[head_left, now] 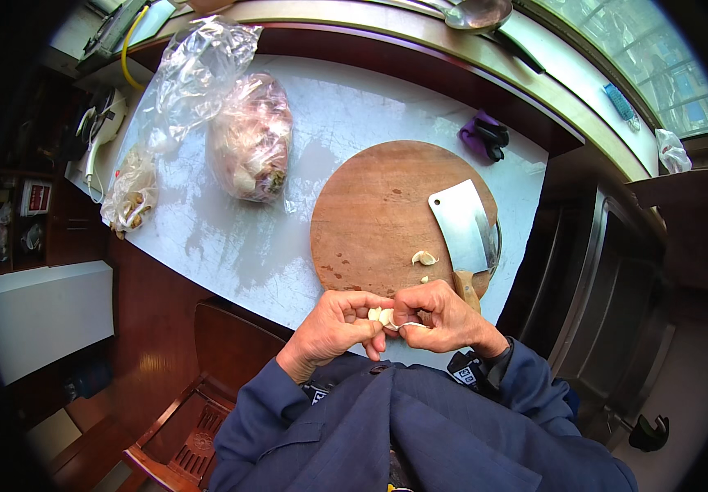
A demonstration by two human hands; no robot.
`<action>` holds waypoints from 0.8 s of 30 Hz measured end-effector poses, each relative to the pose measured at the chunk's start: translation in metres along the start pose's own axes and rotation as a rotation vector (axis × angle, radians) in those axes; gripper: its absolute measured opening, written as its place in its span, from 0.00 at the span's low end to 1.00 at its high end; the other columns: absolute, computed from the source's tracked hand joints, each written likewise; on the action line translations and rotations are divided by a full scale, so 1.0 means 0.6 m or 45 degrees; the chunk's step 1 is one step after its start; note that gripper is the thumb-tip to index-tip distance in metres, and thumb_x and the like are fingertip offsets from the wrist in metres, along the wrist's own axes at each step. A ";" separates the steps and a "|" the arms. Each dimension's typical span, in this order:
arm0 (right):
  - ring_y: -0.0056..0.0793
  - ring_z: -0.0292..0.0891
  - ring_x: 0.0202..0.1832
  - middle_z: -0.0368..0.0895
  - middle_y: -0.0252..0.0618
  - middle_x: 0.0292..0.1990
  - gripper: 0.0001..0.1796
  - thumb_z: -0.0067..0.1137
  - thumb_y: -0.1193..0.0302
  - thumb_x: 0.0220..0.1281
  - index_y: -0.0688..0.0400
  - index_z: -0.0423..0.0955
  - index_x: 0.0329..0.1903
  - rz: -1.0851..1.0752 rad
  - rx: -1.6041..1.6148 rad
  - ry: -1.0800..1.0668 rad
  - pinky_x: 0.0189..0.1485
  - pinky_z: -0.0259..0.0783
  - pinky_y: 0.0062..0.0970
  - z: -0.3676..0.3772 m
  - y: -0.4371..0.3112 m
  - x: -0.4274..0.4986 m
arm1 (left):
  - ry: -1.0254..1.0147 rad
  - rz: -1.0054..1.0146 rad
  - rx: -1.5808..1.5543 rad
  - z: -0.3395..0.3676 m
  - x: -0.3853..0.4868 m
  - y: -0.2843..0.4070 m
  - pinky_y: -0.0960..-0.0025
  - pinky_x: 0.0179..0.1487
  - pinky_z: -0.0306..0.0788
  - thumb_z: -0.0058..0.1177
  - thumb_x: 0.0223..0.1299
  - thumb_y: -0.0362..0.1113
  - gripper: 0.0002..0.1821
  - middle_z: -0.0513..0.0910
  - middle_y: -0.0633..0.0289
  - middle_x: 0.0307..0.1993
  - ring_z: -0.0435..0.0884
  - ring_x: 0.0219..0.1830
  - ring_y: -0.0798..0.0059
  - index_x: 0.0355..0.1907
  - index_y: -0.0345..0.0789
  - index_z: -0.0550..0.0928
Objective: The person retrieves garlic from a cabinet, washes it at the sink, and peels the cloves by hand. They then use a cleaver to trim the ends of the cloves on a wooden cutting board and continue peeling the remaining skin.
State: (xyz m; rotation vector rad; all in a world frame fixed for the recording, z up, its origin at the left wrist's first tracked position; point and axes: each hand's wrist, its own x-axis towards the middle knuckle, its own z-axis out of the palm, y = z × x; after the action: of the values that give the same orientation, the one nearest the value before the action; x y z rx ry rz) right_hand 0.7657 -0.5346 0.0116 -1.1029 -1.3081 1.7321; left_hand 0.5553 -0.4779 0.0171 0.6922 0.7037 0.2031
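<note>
My left hand (335, 326) pinches pale garlic cloves (381, 316) between thumb and fingers, just over the near edge of a round wooden chopping board (372, 215). Against the same garlic, my right hand (437, 317) grips a strip of its papery skin (412, 325) between thumb and forefinger. Beyond my hands, a small clump of garlic (425, 257) lies on the board, with a tiny piece (424, 280) nearer to me. A cleaver (461, 221) rests flat on the board's right side, its wooden handle pointing towards me.
A plastic bag of pinkish produce (252, 138) sits left of the board on the pale tabletop (206, 246). Farther left lies a smaller bag of ginger-like roots (132, 190). A purple and black object (484, 135) is behind the board. A wooden chair (200, 418) stands at lower left.
</note>
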 end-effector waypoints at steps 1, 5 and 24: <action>0.12 0.56 0.22 0.64 0.25 0.17 0.02 0.52 0.79 0.46 0.61 0.69 0.25 -0.013 0.001 0.001 0.22 0.53 0.20 -0.001 0.001 0.000 | 0.001 -0.012 -0.004 -0.002 0.000 -0.001 0.72 0.33 0.82 0.49 0.61 0.23 0.17 0.84 0.53 0.35 0.83 0.30 0.75 0.53 0.22 0.77; 0.12 0.56 0.23 0.63 0.25 0.18 0.02 0.51 0.79 0.46 0.61 0.68 0.24 -0.056 -0.018 -0.009 0.23 0.53 0.20 -0.007 0.002 -0.003 | -0.007 -0.007 -0.032 -0.009 0.000 -0.006 0.72 0.33 0.82 0.50 0.61 0.24 0.17 0.84 0.54 0.33 0.83 0.29 0.75 0.52 0.23 0.77; 0.13 0.72 0.31 0.79 0.34 0.36 0.12 0.60 0.71 0.61 0.61 0.70 0.44 0.228 0.538 0.050 0.29 0.68 0.15 -0.005 0.017 -0.010 | 0.214 0.185 0.149 0.001 0.004 -0.012 0.78 0.33 0.75 0.58 0.63 0.30 0.12 0.83 0.66 0.32 0.80 0.31 0.84 0.49 0.30 0.80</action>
State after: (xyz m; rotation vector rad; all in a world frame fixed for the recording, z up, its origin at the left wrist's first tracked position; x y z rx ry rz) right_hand 0.7707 -0.5412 0.0026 -1.0202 -0.7841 1.9892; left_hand 0.5570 -0.4829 0.0116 0.8461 0.8313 0.3590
